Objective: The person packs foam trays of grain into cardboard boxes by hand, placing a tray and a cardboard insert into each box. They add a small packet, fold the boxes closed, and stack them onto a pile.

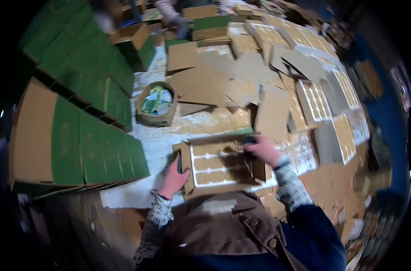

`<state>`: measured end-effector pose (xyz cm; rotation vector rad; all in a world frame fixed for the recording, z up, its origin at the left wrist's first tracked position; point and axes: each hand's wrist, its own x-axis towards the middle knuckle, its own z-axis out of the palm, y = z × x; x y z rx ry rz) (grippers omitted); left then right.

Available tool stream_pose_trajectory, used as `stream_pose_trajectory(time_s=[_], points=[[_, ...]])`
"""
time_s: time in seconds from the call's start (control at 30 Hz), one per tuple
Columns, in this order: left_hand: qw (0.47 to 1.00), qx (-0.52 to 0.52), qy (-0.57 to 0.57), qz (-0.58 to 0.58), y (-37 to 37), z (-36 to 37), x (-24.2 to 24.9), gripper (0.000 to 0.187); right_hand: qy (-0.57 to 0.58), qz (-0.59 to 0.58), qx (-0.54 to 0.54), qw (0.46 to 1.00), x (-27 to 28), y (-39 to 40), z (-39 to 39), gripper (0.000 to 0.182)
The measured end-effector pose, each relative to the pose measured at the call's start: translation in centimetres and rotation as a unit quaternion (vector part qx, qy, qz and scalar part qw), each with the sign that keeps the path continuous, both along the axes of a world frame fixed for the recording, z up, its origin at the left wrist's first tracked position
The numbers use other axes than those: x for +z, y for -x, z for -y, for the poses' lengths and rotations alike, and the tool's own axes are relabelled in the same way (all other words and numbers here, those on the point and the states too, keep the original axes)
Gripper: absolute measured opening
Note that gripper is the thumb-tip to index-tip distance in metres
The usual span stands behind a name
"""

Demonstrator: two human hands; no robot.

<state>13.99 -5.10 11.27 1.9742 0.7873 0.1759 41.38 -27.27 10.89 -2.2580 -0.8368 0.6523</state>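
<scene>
An open cardboard box [186, 156] lies right in front of me. Inside it is a white divided tray [208, 156] whose compartments hold tan, sawdust-like loose material. My left hand [174, 179], in a pink glove with dark fingers, grips the box's left end, thumb on the inner side. At the far right corner of the box is my right hand [262, 150], gloved alike. Its dark fingers curl down over the right end; whether they hold anything there is hidden.
Green cartons [103, 149] are stacked at the left. Beyond the box stands a round container [156, 118] of green and white packets. Flat cardboard sheets [205, 83] cover the table's middle. Filled white trays [314, 101] stand at right. Another person's gloved hand [183, 28] is at the far side.
</scene>
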Motion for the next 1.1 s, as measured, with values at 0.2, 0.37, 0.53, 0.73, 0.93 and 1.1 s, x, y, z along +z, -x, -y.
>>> stream_pose_trajectory(time_s=[0.2,0.37,0.53,0.73,0.93,1.1], points=[[0.981,0.188,-0.034,0.03,-0.2,-6.1,-1.3,0.033,-0.216,-0.038,-0.241,0.945,-17.6,-19.1,10.6,0.072],[0.928,0.158,-0.335,-0.039,-9.5,-17.0,-1.8,0.058,-0.285,-0.127,-0.343,0.886,-11.6,-17.0,2.6,0.044],[0.922,0.111,-0.346,-0.134,-12.7,-22.5,-6.2,0.044,-0.006,0.218,-0.336,0.917,-3.3,-17.4,0.2,0.033],[0.89,0.115,-0.442,-0.003,-8.6,-16.2,0.8,0.026,-0.133,0.277,-0.251,0.918,5.6,-10.6,3.7,0.044],[0.886,-0.038,-0.441,0.137,-4.9,-2.9,5.8,0.024,-0.218,0.359,0.022,0.907,10.9,2.6,-1.2,0.049],[0.881,-0.239,-0.407,0.043,1.8,4.3,-1.9,0.038,-0.062,0.292,0.411,0.862,6.5,10.5,-2.7,0.042]])
